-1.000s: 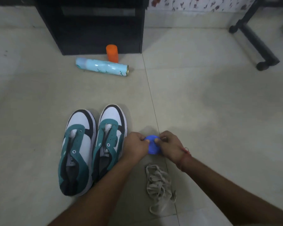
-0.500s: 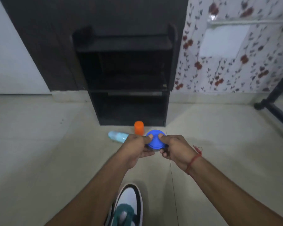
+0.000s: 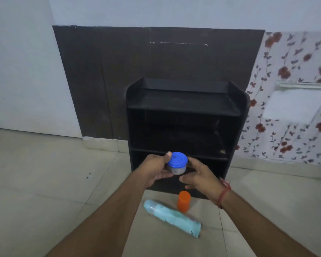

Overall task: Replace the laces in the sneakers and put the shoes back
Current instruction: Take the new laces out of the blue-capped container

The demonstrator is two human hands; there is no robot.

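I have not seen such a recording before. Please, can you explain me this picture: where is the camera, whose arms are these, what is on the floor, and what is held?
The camera sits on a person's head and looks forward and down, so the two arms are that person's own. The left hand holds a small clear jar with a blue lid. The right hand is open beside it, perhaps just touching. Behind stands a black shelf unit whose visible shelves look empty. On the tiled floor stands an orange container, and a light blue spray can lies on its side. No sneakers or laces are in view.
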